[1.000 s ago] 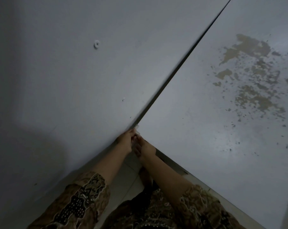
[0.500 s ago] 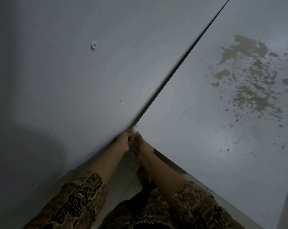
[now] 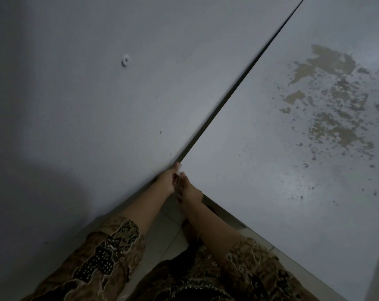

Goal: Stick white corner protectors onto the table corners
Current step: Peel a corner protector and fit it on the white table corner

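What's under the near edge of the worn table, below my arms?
Pale floor tiles show between both forearms, below the table. The right hand and dark shadow cover the rest, so anything further beneath stays hidden.

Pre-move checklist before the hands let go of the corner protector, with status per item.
1. Small white corner protector at the near corner of the grey table with peeling paint: ok.
2. Left hand at the corner, fingers on the protector: ok.
3. Right hand at the corner beside it: ok; its grip: cannot tell.
4. Protector seated flush on both edges: cannot tell, hands cover it.
5. Adhesive bonded: cannot tell.
6. Lighting adequate for inspection: not ok, scene dim.
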Motion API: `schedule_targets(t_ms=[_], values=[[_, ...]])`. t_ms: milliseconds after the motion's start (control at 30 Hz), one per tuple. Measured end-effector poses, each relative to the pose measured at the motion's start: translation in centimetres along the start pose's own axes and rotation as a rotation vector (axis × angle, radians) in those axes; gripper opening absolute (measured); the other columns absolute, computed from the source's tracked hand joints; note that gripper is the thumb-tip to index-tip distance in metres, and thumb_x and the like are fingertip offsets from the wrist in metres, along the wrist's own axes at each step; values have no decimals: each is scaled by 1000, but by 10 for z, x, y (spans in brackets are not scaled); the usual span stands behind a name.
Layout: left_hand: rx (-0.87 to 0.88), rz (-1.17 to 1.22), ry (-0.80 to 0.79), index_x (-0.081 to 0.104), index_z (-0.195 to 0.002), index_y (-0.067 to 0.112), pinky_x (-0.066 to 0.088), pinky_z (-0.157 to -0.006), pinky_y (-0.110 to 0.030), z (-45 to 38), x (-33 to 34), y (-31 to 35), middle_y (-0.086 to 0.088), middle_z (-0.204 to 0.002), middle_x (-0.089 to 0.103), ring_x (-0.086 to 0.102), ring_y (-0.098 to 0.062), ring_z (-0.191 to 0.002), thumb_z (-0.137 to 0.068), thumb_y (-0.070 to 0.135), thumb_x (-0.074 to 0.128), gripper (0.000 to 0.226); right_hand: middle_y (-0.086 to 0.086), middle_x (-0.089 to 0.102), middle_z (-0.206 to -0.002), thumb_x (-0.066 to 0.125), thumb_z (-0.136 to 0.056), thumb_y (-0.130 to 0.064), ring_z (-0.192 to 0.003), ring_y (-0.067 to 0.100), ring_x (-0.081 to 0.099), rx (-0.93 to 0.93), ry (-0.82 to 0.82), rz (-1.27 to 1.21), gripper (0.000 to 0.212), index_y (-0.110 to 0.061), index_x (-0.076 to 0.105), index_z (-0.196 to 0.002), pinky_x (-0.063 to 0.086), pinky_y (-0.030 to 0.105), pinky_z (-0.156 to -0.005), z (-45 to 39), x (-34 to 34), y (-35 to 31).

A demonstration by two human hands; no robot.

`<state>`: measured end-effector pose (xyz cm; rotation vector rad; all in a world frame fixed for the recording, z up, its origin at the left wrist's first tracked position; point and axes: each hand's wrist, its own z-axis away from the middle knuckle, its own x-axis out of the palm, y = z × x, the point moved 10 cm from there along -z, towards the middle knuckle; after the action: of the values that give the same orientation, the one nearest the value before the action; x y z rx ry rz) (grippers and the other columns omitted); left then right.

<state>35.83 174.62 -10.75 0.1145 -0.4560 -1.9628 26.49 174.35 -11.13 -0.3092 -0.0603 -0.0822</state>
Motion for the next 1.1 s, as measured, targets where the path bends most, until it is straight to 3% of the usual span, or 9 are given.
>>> schedule_targets(t_ms=[200,400,533,600,700,800,900,1000,1100], values=[[-4,41,2,43,-137,-1,41,-102,-35,-21,-7,-4,-16,-141,46,45,-28,-130,-90,25,62,57,15,70,-111,75,-82,-26,-86,24,68,-9,-40,-36,42,3,67,-111,54,28,-66,4,5,0],[38,-51,186,50,-128,11,47,-97,-51,-134,-68,-30,-8,-130,58,58,-27,-114,-17,52,95,126,16,71,-111,77,-79,-30,-94,25,69,4,-62,-13,46,3,67,-110,57,39,-86,-3,5,3],[82,-72,182,33,-143,15,36,-107,-51,-105,-59,-19,-8,-144,44,45,-29,-130,-24,52,95,139,11,68,-118,76,-79,-35,-106,24,66,28,-76,68,45,-2,67,-109,52,25,-62,2,2,0],[85,-69,152,34,-143,14,37,-105,-52,-136,-66,-25,-6,-143,44,45,-30,-129,-25,54,94,138,11,65,-122,72,-84,-31,-110,24,63,57,-71,88,33,-3,66,-101,51,24,-66,4,0,-1],[39,-18,137,44,-136,16,41,-99,-58,-201,-85,-37,-8,-138,51,51,-31,-121,-21,59,93,132,13,71,-103,80,-75,-27,-81,19,65,67,7,125,28,-6,62,-73,48,23,-50,1,-7,-4],[5,2,70,43,-138,8,41,-102,-40,-106,-45,-19,-8,-139,49,48,-26,-125,-58,45,88,99,12,69,-92,82,-73,-29,-69,15,61,61,-3,126,34,-1,66,-85,48,23,-51,0,-5,0],[39,-11,-70,51,-132,4,37,-98,-28,-6,-4,-1,-4,-123,53,48,-18,-118,-93,29,57,47,9,67,-88,79,-78,-27,-59,11,55,60,-36,98,32,-1,69,-93,43,20,-43,-3,-3,3],[75,10,-117,47,-135,3,38,-97,-27,4,-4,2,-14,-135,51,54,-22,-112,-99,32,43,46,4,62,-76,77,-79,-26,-54,9,50,60,-70,90,21,-9,65,-77,40,19,-43,-2,-1,2],[91,2,-97,43,-137,1,35,-98,-25,10,-9,2,-16,-141,45,49,-25,-124,-101,26,38,44,6,66,-87,77,-80,-27,-68,13,59,53,-106,83,26,-5,67,-90,48,23,-59,-1,2,2]])
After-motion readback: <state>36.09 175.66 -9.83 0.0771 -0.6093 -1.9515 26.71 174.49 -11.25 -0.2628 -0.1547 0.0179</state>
